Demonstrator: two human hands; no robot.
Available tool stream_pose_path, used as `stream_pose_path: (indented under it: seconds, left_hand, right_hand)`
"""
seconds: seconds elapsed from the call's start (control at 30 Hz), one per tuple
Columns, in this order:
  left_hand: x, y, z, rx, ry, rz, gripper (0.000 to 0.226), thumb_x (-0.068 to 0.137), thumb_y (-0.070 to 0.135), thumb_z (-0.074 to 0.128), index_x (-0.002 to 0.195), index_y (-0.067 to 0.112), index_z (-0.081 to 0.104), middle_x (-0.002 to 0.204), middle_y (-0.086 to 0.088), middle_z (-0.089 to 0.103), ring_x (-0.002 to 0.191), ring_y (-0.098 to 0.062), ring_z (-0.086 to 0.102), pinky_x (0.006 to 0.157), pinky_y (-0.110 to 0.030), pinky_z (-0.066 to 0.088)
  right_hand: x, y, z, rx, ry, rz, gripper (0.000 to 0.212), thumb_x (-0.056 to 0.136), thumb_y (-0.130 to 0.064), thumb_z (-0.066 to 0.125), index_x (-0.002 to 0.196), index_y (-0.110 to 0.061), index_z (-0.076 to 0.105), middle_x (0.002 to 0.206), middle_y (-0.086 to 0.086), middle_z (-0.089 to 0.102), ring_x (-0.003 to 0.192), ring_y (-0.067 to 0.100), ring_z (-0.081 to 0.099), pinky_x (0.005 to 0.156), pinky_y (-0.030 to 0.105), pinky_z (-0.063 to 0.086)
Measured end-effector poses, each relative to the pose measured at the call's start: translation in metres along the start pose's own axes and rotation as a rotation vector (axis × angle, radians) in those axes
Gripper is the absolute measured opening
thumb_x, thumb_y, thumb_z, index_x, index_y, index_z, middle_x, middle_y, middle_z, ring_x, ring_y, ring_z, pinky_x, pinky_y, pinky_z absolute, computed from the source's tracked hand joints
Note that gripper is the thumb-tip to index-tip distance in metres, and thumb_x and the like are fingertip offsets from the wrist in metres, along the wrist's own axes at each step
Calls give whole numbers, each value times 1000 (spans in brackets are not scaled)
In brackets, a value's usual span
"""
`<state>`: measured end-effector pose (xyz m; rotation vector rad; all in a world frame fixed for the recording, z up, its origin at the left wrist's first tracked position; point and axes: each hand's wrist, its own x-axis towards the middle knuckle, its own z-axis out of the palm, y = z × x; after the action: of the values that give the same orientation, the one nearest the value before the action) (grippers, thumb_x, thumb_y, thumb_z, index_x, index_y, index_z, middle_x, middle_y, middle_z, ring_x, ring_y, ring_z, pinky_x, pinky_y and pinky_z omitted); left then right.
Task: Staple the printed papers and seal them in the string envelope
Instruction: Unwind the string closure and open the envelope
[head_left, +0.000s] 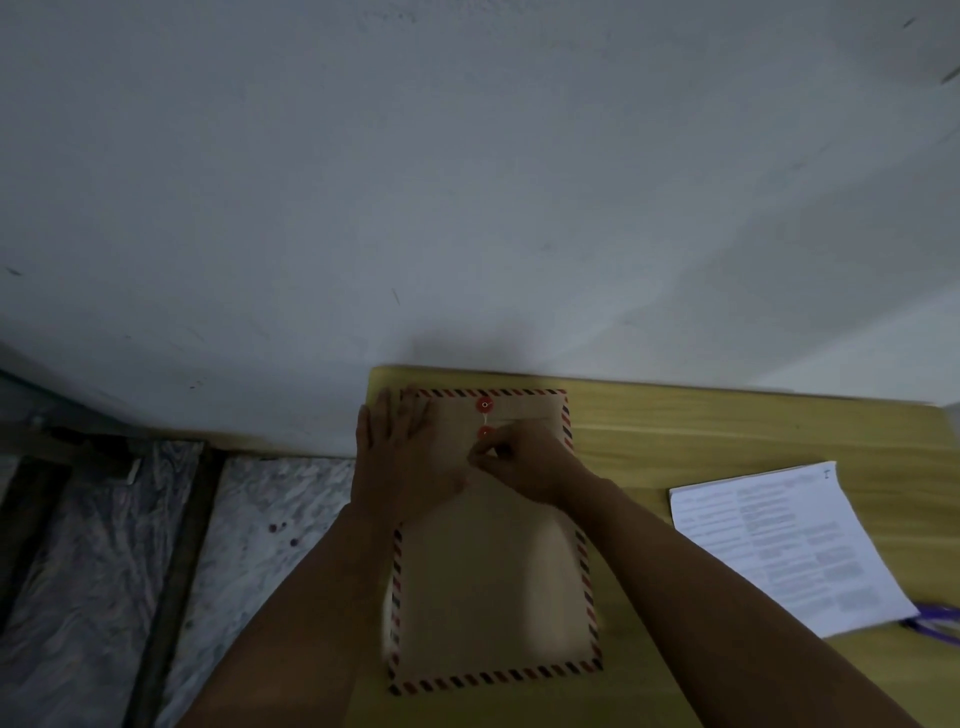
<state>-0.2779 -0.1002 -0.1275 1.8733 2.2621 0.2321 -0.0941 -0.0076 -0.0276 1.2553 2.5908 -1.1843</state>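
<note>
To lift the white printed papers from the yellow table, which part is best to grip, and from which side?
Grip the near right corner of the white printed papers, coming from the right. There the stack seems to pass the edge of the yellow wooden table, so fingers could slide under; elsewhere it lies flat.

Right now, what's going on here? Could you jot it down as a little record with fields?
surface: yellow wooden table against a pale wall
envelope: brown string envelope with striped border, lying flat
closure: two red discs, upper disc and lower disc
left hand: left hand rests flat on the envelope's top left
right hand: right hand pinches just below the lower disc, apparently at the string
papers: printed papers lie on the table to the right, outside the envelope
</note>
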Motion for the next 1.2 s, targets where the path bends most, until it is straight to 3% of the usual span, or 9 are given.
stream_pose_path:
  seconds: [0.17,0.23,0.43,0.53,0.67,0.87,1.0,1.13,1.2]
  left_hand:
    - [1,-2,3,-2,-33,-9,117,71,96,41,157,17,39,168,-10,24,157,-42,11,123,-64,11]
    - [0,-2,4,-9,-22,-4,117,70,96,43,156,16,41,168,-11,25,156,-43,12,122,-64,12]
    - [4,1,0,-10,-63,-18,126,64,99,42,158,16,35,168,-10,24,157,-41,6,123,-66,7]
    - [6,3,-4,-6,-49,-1,125,62,97,46,155,14,40,167,-11,27,157,-40,9,122,-67,4]
    - [7,4,0,12,-7,45,122,65,94,51,153,10,43,166,-14,30,158,-39,10,121,-71,5]
    - [7,5,0,49,26,64,118,70,96,46,152,11,46,163,-16,36,156,-41,16,120,-73,8]
    - [8,5,-2,64,5,56,118,70,97,43,153,13,45,164,-14,33,157,-40,15,120,-72,9]
    - [10,3,-2,72,13,55,116,71,97,41,153,15,45,165,-14,32,157,-39,15,121,-71,7]
    - [11,3,-1,71,2,42,117,70,97,41,154,16,43,166,-12,31,158,-37,12,122,-69,5]
  right_hand:
    - [25,2,-8,110,420,66,7,86,-24,74,87,-22,81,66,-13,68,59,0,57,61,19,44]
    - [30,10,-15,122,527,145,7,84,-23,73,85,-21,80,71,-12,71,63,-1,60,63,19,43]
    - [14,55,-30,-50,396,482,18,87,-28,63,89,-18,78,85,5,74,80,25,69,66,29,50]
    - [8,63,-30,-235,325,545,22,88,-25,56,104,-20,70,111,8,61,93,32,63,71,37,55]
    - [17,54,-22,-469,345,338,43,86,-25,59,128,-20,55,128,8,45,110,32,51,79,41,51]
    - [49,45,-19,-574,135,51,40,91,-24,54,131,-26,60,133,7,50,115,31,51,85,43,53]
    - [66,47,-24,-591,101,-17,26,95,-26,54,114,-24,72,116,7,57,110,29,56,79,39,53]
    - [77,43,-25,-802,41,-170,7,76,-15,76,73,-10,73,82,11,65,80,34,68,54,35,52]
    - [82,44,-23,-820,37,-186,10,76,-16,76,73,-8,71,81,12,64,75,35,68,51,34,50]
